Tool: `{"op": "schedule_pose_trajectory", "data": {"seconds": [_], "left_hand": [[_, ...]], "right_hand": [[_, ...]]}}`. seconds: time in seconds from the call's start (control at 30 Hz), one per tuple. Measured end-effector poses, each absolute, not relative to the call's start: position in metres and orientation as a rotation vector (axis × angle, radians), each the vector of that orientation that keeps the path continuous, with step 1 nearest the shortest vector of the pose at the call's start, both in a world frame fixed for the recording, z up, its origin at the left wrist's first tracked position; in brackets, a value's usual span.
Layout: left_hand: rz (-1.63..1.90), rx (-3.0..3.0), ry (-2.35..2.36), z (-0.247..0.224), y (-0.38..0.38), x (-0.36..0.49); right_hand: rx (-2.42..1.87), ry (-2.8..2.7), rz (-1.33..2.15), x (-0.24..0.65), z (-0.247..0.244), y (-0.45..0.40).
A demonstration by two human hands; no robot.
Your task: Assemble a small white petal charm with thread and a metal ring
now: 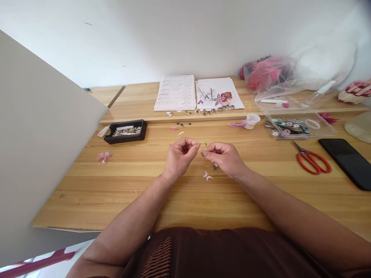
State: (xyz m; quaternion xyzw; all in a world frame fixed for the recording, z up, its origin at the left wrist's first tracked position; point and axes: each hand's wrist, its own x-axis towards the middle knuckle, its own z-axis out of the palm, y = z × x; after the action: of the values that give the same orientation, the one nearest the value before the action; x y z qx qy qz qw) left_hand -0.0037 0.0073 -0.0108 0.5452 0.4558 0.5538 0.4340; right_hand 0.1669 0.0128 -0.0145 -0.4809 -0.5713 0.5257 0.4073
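Over the middle of the wooden table, my left hand (181,156) and my right hand (223,157) are held close together, both closed in a pinch. Between their fingertips is a small curved greenish piece (204,144), thin and crescent-like, with its ends hidden in the fingers. Its material is too small to make out. Two white crescent cut-outs (207,176) lie on the tabletop just below my hands. A small dark round thing (213,166) shows partly beneath my right hand.
Behind are a black tray (140,135) of beads, printed paper sheets (175,92), petal pieces (219,99) and a small white cup (253,121). To the right are a clear box (301,135) of thread spools, red-handled scissors (314,161) and a black phone (346,162). Pink scraps (104,157) lie left.
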Motion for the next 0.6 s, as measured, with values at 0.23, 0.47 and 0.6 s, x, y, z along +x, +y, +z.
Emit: {"op": "schedule_pose_trajectory", "data": {"seconds": [0.23, 0.47, 0.6], "left_hand": [[1.435, 1.386, 1.271, -0.014, 0.011, -0.007], [1.365, 1.573, 1.354, -0.015, 0.013, -0.009], [1.31, 1.76, 1.327, -0.017, 0.011, -0.009]], "right_hand": [[-1.215, -1.674, 1.048, 0.162, -0.007, -0.001], [-1.107, -1.735, 0.647, 0.168, 0.002, -0.005], [-1.032, -1.791, 0.489, 0.172, 0.003, -0.002]]}}
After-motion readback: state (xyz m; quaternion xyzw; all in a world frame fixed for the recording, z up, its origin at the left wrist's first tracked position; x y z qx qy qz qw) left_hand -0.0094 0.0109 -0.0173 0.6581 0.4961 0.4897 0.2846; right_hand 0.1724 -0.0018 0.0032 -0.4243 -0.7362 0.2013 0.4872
